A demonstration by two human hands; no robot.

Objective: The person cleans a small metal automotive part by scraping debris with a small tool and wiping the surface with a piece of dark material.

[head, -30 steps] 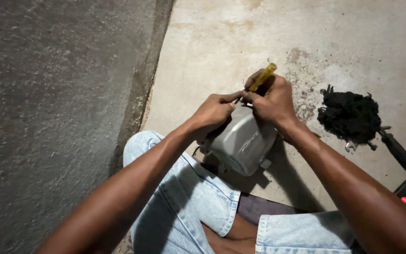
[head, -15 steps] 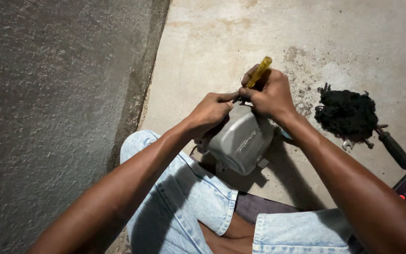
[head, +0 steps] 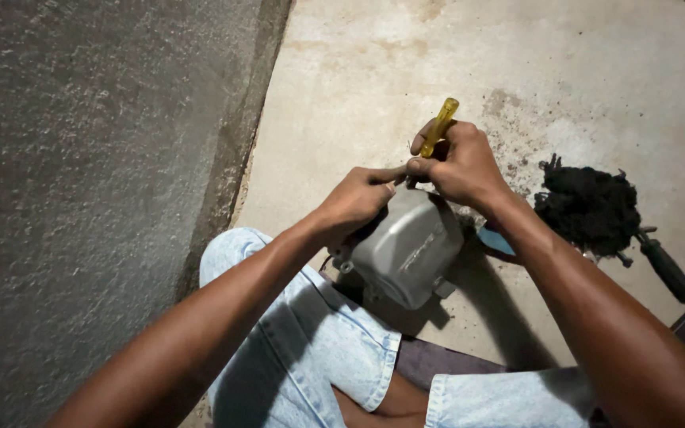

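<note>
Head view: since the earlier frame the hands and casing have shifted slightly toward frame centre; the grip is unchanged. Right hand (head: 465, 162), upper centre, is closed around a yellow screwdriver (head: 439, 127), its handle tip projecting above the fist. Left hand (head: 354, 202) is pinched at the top edge of the grey casing (head: 406, 250), fingertips touching the right hand. The casing sits at frame centre, above the knees. A black debris pile (head: 588, 208) and black-handled tool (head: 667, 269) lie on the floor (head: 358, 79), right.

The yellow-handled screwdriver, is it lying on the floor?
No, the right hand grips the yellow-handled screwdriver above the grey metal casing, well clear of the concrete floor.
</note>
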